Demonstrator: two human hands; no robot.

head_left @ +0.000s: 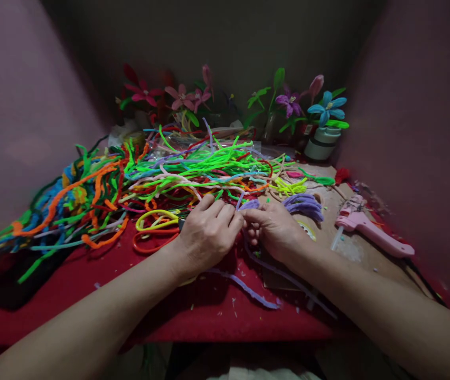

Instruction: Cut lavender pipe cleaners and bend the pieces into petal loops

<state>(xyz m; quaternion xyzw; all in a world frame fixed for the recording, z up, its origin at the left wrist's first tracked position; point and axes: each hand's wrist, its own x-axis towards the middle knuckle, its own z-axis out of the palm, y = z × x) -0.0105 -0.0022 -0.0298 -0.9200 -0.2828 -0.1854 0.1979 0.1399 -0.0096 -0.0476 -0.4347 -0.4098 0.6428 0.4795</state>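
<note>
We have the purple piece (250, 205) at our fingertips, over the front of the red cloth (149, 311). Our left hand (215, 227) is curled nearly closed, pinching near its end, though the fingers hide much of that grip; our right hand (274, 227) pinches from the other side, thumb against forefinger, lower fingers loosely curled.

We judge this piece only partly shaped. A purple bundle (304, 206) of bent loops lies beside our right hand, seemingly formed, and flowers such as the blue one (327, 108) stand complete behind. A loose purple strand (249, 287) lies straight in front of us, unworked.

The piece's thick part runs roughly left to right, while a thin end points up and away from us, just beside our left fingers.
</note>
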